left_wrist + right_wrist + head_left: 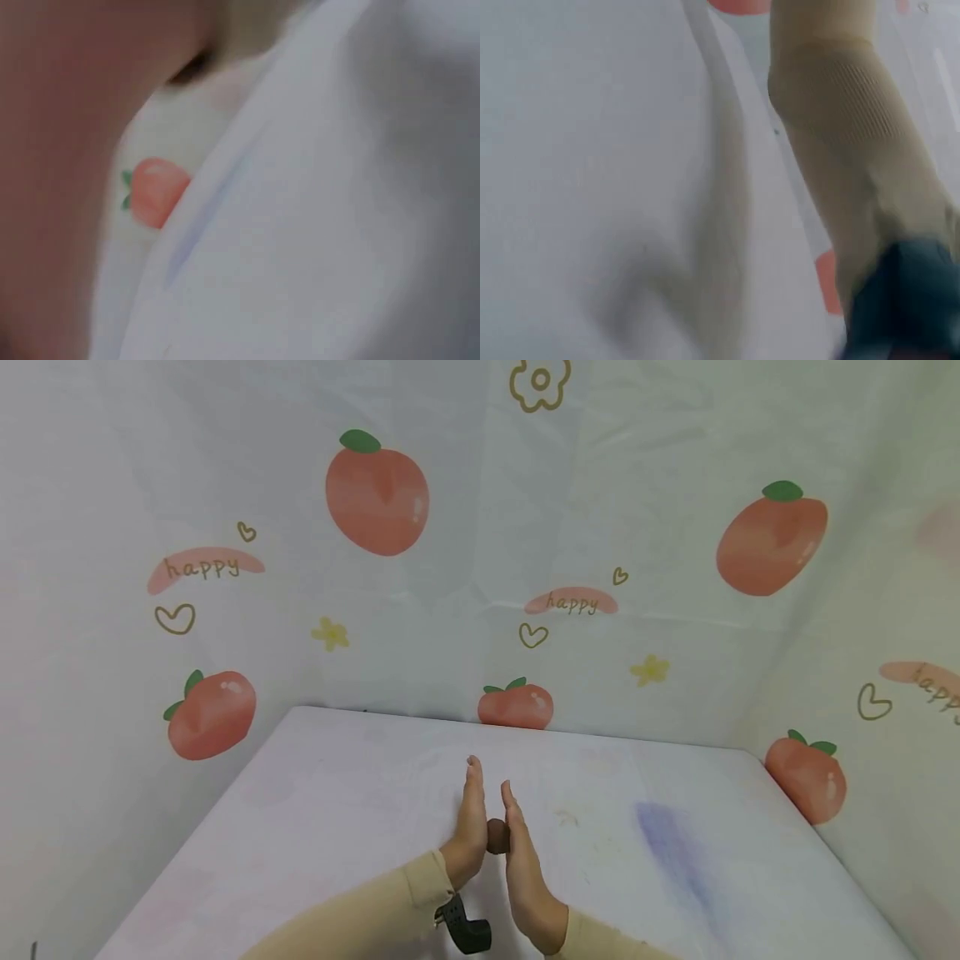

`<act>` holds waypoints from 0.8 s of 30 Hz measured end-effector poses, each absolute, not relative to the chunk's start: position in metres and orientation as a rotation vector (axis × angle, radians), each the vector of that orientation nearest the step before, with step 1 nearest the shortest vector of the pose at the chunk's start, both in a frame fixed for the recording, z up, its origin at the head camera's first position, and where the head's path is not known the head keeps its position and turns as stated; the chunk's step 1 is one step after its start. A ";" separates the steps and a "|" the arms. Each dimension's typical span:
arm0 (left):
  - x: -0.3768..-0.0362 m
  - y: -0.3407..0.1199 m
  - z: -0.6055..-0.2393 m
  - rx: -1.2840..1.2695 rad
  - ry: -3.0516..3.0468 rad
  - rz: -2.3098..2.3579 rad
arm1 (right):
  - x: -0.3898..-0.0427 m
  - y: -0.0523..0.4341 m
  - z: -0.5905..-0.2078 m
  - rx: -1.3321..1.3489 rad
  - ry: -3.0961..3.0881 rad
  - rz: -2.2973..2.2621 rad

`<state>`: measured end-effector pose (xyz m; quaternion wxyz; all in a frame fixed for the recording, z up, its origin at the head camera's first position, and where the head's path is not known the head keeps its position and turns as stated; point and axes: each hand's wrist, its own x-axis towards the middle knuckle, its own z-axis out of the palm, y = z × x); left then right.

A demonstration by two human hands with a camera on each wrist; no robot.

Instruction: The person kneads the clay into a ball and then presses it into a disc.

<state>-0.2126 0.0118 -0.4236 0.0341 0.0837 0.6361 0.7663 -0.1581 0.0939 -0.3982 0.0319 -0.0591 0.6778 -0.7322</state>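
Note:
A small brown ball [497, 837], like a lump of clay, sits between the two palms in the head view. My left hand [468, 827] stands on edge with straight fingers pointing up and away, its palm against the ball's left side. From the right, my right hand [527, 877] faces it, also flat and straight-fingered, leaning slightly left at the fingertips. Skin [52, 180] fills the left side of the left wrist view, blurred, with a dark spot at its edge. The right wrist view shows a beige sleeve [847, 135] but not the ball.
Beneath the hands lies a white table [360, 793] with a bluish smear [675, 852] on the right. White sheeting [465, 527] printed with red fruit rises behind and beside it. A black strap device [467, 929] hangs at the left wrist.

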 end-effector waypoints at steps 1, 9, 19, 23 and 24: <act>-0.208 0.013 -0.424 0.316 1.976 2.320 | -0.165 0.092 -0.411 -0.133 2.124 -2.289; -0.174 0.023 -0.427 0.673 2.072 2.126 | -0.190 0.116 -0.412 -0.137 2.127 -2.334; -0.183 0.028 -0.421 0.366 1.957 2.211 | -0.186 0.114 -0.411 -0.117 2.041 -2.311; -0.202 0.025 -0.425 0.164 1.955 2.275 | -0.175 0.108 -0.406 -0.150 1.999 -2.308; -0.205 0.024 -0.426 0.141 1.958 2.279 | -0.173 0.107 -0.404 -0.156 1.996 -2.313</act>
